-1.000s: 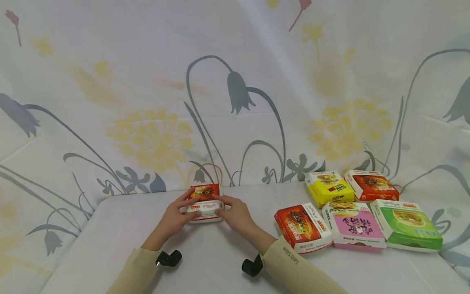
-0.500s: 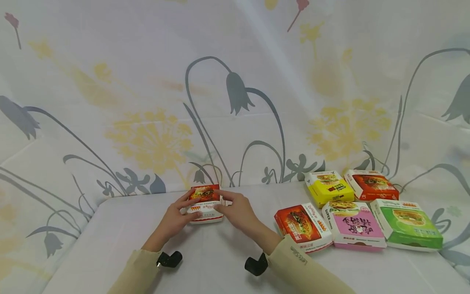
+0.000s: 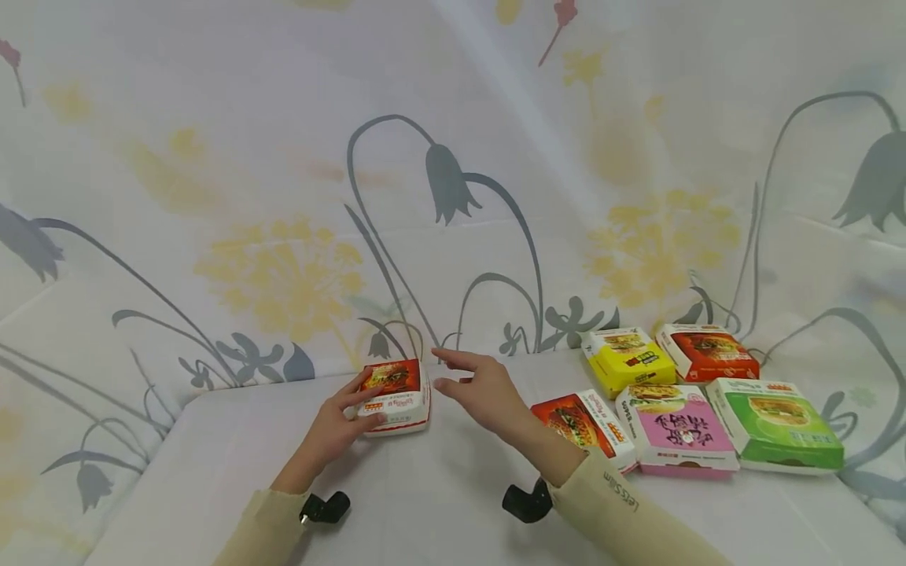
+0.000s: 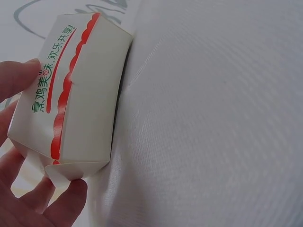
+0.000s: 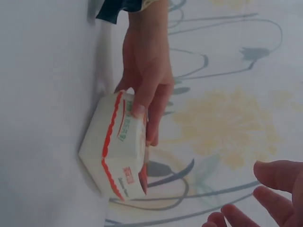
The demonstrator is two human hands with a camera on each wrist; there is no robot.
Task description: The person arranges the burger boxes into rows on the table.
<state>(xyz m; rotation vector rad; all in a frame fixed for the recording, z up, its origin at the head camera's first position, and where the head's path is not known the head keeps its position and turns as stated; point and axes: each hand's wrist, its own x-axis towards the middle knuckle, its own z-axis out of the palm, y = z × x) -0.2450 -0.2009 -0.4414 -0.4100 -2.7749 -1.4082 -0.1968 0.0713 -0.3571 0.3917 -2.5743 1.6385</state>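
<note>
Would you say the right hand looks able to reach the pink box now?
Probably yes: the right hand holds nothing, and the top and near side of the pink box are uncovered, though the green box sits close beside it.

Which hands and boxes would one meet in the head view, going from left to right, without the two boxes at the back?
Left hand, gripped red-and-white box, right hand, second red-and-white box, pink box, green box.

Left hand [image 3: 333, 428]: gripping, thumb opposed to the fingers. Right hand [image 3: 491, 393]: raised to the right of the left fingers and apart from them, digits relaxed, thumb separated from index finger. Sleeved forearms [image 3: 626, 507] extend behind the fingers, converging toward them.
</note>
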